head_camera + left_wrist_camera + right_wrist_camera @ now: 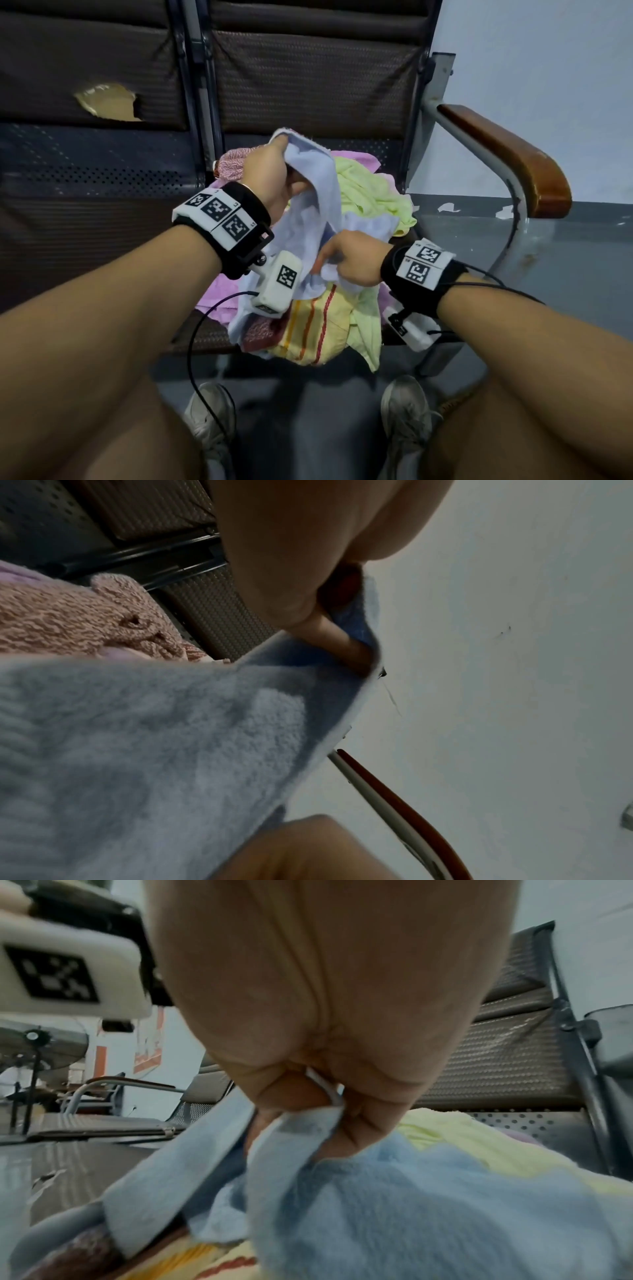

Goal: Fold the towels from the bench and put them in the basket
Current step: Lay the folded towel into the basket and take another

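A light blue towel [308, 212] hangs between my two hands above a heap of towels on the bench seat [102, 212]. My left hand [270, 171] grips its upper edge, raised near the backrest; in the left wrist view the fingers [329, 631] pinch the blue towel [154, 737]. Lower down, my right hand [346, 260] pinches another edge of the same blue towel [394, 1204], as the right wrist view shows with fingers [359, 1123] curled on the hem. No basket is in view.
Under the blue one lie a pale green towel [366, 188], a yellow striped towel [315, 329], a pink terry towel [233, 164] and a lilac one [222, 294]. A wooden armrest [507, 154] stands right of the pile. My shoes [407, 418] are on the floor below.
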The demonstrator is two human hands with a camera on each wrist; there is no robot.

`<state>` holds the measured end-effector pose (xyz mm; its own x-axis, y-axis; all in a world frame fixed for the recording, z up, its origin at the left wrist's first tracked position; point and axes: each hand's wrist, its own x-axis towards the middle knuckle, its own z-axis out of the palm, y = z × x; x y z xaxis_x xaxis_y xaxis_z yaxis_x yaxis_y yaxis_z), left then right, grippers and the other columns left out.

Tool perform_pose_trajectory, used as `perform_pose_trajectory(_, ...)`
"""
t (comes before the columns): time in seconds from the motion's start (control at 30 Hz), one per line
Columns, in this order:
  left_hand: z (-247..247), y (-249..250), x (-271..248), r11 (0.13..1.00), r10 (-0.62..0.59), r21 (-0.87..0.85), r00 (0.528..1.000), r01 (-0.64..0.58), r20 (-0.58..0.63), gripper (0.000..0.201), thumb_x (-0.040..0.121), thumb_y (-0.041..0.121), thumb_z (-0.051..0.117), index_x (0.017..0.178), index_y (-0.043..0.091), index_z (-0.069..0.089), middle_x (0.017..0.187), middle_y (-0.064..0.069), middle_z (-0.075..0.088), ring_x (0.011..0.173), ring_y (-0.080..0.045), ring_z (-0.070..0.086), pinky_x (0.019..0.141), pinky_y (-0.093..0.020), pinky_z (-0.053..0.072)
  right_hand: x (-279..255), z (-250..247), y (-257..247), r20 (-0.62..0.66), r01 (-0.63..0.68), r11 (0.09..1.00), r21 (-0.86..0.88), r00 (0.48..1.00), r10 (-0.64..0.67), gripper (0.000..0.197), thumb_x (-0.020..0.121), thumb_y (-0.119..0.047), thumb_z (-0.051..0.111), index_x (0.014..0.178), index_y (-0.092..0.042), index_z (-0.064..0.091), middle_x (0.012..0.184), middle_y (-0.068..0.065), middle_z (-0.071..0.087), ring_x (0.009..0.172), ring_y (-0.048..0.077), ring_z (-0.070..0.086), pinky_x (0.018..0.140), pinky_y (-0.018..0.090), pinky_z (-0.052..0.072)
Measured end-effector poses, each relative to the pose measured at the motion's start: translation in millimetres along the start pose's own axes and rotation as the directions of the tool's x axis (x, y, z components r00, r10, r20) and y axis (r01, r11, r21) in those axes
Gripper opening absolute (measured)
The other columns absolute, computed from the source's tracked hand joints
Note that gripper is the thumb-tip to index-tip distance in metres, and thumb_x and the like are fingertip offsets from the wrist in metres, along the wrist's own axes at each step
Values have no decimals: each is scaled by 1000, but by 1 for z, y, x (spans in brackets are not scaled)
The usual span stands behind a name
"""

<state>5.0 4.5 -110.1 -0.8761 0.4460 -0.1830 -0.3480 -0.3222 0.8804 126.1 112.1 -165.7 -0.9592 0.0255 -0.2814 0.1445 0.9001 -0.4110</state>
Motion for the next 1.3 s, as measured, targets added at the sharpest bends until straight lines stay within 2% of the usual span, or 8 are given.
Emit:
perform_pose_trajectory(0.17, 2, 2, -3, 998, -20, -65, 995, 26, 95, 33, 105, 21, 45, 118, -6, 57, 105, -20, 53, 96, -31, 54, 82, -42, 52, 14, 10, -10, -79, -96, 989, 114, 991, 105, 58, 98, -49, 51, 53, -14, 38, 56, 4, 40, 52, 18, 36, 57, 31, 33)
perform_pose_trajectory(0.37, -37, 5, 27, 950, 114, 308, 977, -54, -179, 25, 105, 20, 38, 112, 5, 57, 96, -11, 68, 75, -22, 70, 66, -34, 62, 16, -16, 11, -395, -195, 953, 234, 876, 276, 27, 94, -15, 49, 73, -6, 63, 73, 14, 60, 70, 27, 54, 62, 30, 39)
perform_pose_trajectory(0.5, -70, -3, 35, 909, -39, 397, 974, 127, -221, 26, 98, 4, 39, 102, -3, 63, 69, -14, 74, 55, -23, 73, 43, -25, 53, 12, -35, 29, -588, -91, 903, 420, 731, 347, 39, 100, -15, 38, 60, -18, 39, 63, -1, 43, 72, 25, 44, 68, 29, 30)
perform_pose_trajectory(0.7, -86, -1, 50, 829, 127, 560, 967, 20, -223, 38, 99, 4, 43, 135, -7, 51, 124, -18, 64, 92, -26, 70, 71, -30, 62, 2, -33, 44, -484, 27, 997, 72, 875, 11, 21, 88, -27, 70, 78, -12, 58, 69, 0, 54, 68, 21, 52, 62, 34, 33)
perform_pose_trajectory(0.8, -94, -2, 49, 888, 194, 456, 949, -62, -249, 38, 95, -8, 37, 124, -4, 61, 103, -17, 64, 74, -26, 65, 50, -23, 56, -5, -27, 63, -241, -147, 972, -183, 965, 101, 34, 91, -35, 68, 68, -16, 52, 66, 1, 54, 65, 24, 54, 60, 30, 34)
perform_pose_trajectory(1.0, -102, -5, 48, 891, 171, 449, 967, -70, -189, 42, 86, -11, 37, 100, 3, 74, 88, -15, 70, 73, -26, 71, 56, -25, 58, -20, -30, 84, -311, -270, 958, -93, 922, 230, 52, 97, -46, 56, 56, -13, 49, 54, 4, 47, 52, 17, 46, 50, 30, 31)
perform_pose_trajectory(1.17, -101, -4, 50, 819, 74, 572, 984, 34, -165, 16, 95, 9, 51, 80, 14, 56, 80, -4, 61, 68, -17, 63, 51, -24, 55, -31, -41, 86, -398, -165, 965, 202, 887, 235, 36, 86, 5, 38, 77, -20, 63, 87, 16, 68, 80, 28, 61, 70, 32, 47)
perform_pose_trajectory(1.3, -96, -7, 36, 556, 134, 820, 989, -133, 69, 26, 94, 25, 48, 75, 11, 57, 74, -11, 59, 72, -30, 56, 67, -37, 45, -38, -55, 77, -561, -102, 979, 174, 807, 184, 42, 76, 11, 35, 88, -21, 58, 89, 16, 65, 84, 31, 58, 69, 31, 42)
